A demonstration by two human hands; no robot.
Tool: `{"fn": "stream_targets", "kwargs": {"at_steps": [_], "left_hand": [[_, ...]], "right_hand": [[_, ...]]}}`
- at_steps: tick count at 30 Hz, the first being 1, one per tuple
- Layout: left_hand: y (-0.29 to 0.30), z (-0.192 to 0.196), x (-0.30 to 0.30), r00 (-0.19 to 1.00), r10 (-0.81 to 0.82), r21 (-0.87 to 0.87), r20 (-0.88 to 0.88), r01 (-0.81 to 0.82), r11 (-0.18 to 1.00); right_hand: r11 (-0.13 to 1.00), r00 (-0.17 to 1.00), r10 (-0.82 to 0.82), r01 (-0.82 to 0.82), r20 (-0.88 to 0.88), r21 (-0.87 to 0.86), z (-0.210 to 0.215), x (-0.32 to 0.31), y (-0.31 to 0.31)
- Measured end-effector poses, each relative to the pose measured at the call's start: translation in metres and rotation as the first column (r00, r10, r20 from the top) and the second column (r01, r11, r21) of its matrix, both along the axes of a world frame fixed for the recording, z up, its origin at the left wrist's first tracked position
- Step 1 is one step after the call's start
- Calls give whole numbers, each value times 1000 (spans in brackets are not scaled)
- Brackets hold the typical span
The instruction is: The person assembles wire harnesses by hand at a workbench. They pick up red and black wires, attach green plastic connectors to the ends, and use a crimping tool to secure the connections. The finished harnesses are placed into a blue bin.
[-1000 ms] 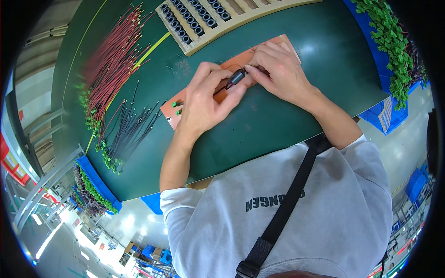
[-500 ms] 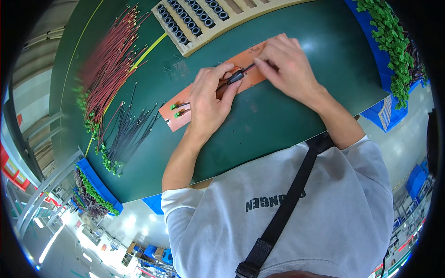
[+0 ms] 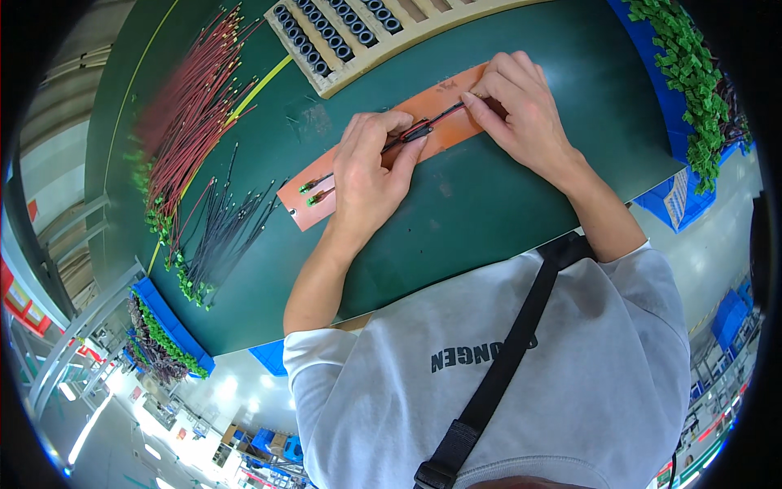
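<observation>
Black cylinder [image 3: 419, 131] with straight dark-and-red wires [image 3: 445, 116]: left hand [image 3: 365, 167] pinches it, right hand [image 3: 523, 112] grips the wires.

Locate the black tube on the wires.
In the head view, the black tube is at upper centre, over the orange board, between the left hand and right hand.

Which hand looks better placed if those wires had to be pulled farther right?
Probably the right hand: its thumb and fingers already pinch the wires to the right of the black cylinder. The left hand is occupied at the cylinder's left end.
</observation>
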State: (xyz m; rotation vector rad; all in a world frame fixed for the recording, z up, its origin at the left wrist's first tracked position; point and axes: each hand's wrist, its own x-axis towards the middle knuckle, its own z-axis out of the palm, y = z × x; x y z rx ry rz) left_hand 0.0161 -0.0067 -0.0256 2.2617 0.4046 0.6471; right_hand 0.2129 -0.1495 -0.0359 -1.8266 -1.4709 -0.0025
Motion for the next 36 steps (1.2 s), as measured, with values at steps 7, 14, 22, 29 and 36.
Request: {"fn": "stream_targets", "kwargs": {"at_steps": [7, 14, 22, 29, 36], "left_hand": [[-2, 3, 0, 999, 25, -75, -30, -27, 997], [-1, 0, -1, 999, 28, -87, -32, -31, 996], [3, 7, 4, 994, 2, -252, -113, -31, 967], [35, 36, 63, 911, -351, -403, -217, 244, 882], [45, 44, 111, 588, -606, -547, -536, 305, 779]], "right_hand": [[1000, 999, -14, 14, -33, 2, -3, 8, -3], [999, 978, -41, 41, -204, -4, -8, 16, -10], [998, 961, -65, 66, -268, -7, -5, 18, -13], [998, 961, -49, 57, -274, 21, -8, 21, -13], [998, 958, -47, 58, -282, 28, -11, 19, -15]]}}
